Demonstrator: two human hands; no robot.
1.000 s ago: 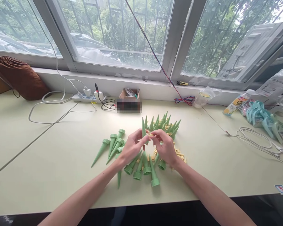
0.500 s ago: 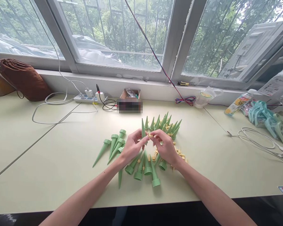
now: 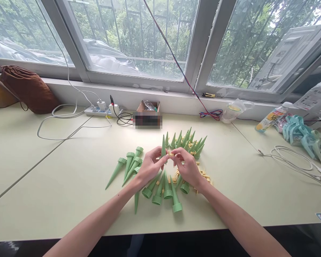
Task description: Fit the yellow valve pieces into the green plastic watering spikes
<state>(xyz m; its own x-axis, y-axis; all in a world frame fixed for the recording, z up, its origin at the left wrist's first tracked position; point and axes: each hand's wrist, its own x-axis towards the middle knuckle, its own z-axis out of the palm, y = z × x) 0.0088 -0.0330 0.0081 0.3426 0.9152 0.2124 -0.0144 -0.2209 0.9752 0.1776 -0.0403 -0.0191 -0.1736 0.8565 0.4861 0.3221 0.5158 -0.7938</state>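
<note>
Left hand [image 3: 151, 162]: curled snugly round a green spike [image 3: 163, 143], tip pointing up, just above the table [image 3: 69, 200];
Right hand [image 3: 186, 165]: thumb and fingers pinching a small yellow piece [image 3: 171, 154], right beside that spike;
Tabletop: pale yellow-green, dark seams crossing it; loose spikes [image 3: 157, 197] lying near and left, upright spikes [image 3: 187, 139] bunched behind, yellow bits [image 3: 204, 174] scattered by the right hand;
Back edge: brown bag [image 3: 29, 91], power strip [image 3: 92, 112], drinks bottle [image 3: 273, 117] tilted at far right;
Window [image 3: 139, 50]: grey-framed, bars and green leaves beyond, daylight pouring in.
</note>
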